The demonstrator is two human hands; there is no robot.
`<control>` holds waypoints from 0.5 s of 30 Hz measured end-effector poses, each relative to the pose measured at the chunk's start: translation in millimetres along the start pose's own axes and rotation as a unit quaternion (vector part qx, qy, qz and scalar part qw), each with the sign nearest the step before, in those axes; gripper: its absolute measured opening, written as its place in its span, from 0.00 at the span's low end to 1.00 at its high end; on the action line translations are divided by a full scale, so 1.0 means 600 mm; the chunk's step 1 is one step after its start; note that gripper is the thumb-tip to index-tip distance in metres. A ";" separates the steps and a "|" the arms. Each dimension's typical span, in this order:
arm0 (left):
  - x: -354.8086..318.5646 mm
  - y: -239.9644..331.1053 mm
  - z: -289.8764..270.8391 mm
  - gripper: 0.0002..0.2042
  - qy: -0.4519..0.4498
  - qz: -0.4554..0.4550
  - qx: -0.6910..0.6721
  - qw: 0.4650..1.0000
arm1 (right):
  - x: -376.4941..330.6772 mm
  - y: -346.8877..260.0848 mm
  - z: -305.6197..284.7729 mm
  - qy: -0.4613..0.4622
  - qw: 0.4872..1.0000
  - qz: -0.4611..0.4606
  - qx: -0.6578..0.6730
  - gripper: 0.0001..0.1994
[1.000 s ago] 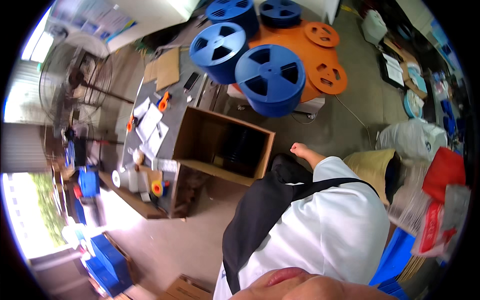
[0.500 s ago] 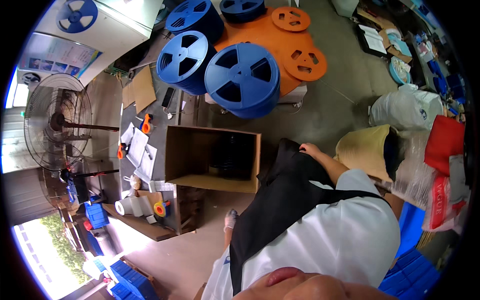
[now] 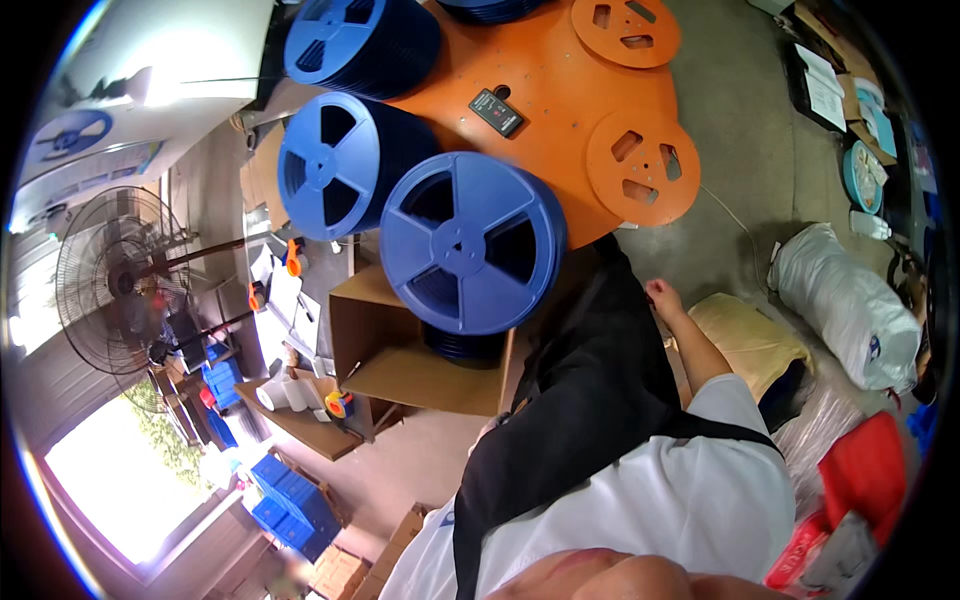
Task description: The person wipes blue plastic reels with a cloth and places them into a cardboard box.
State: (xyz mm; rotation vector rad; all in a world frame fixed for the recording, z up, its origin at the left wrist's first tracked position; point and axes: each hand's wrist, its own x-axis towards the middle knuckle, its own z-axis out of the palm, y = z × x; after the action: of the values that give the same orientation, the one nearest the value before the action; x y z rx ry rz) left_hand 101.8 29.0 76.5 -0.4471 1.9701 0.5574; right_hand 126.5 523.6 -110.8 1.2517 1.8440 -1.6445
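Your right hand (image 3: 662, 296) hung beside bare concrete floor (image 3: 745, 150), open to pass. Ahead, stacked blue plastic reels (image 3: 470, 245) crowded the round orange table (image 3: 560, 110); an open cardboard box (image 3: 410, 350) blocked the left.

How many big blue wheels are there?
4 blue reels: one nearest the cardboard box, one left of it, one above, one cut off at the top edge. Each tops a stack.
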 end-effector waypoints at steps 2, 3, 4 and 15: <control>-0.017 0.056 0.018 0.19 -0.002 -0.010 -0.083 0.996 | -0.001 -0.076 -0.038 -0.009 0.990 0.052 0.127 0.11; -0.027 0.065 0.010 0.20 0.028 -0.013 -0.197 0.980 | -0.007 -0.119 -0.044 -0.018 0.979 0.078 0.190 0.10; -0.023 0.097 -0.009 0.20 0.055 -0.004 -0.298 0.953 | 0.009 -0.114 -0.050 -0.021 0.977 0.083 0.195 0.10; -0.081 0.182 -0.011 0.19 0.049 -0.020 -0.176 0.983 | 0.035 -0.064 -0.017 -0.093 0.982 0.157 0.056 0.09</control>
State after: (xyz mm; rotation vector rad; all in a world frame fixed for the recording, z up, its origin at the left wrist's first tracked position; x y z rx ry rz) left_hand 60.1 118.6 143.8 -0.7438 1.9533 0.8779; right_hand 87.6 543.8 -101.4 1.3070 1.3812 -1.6432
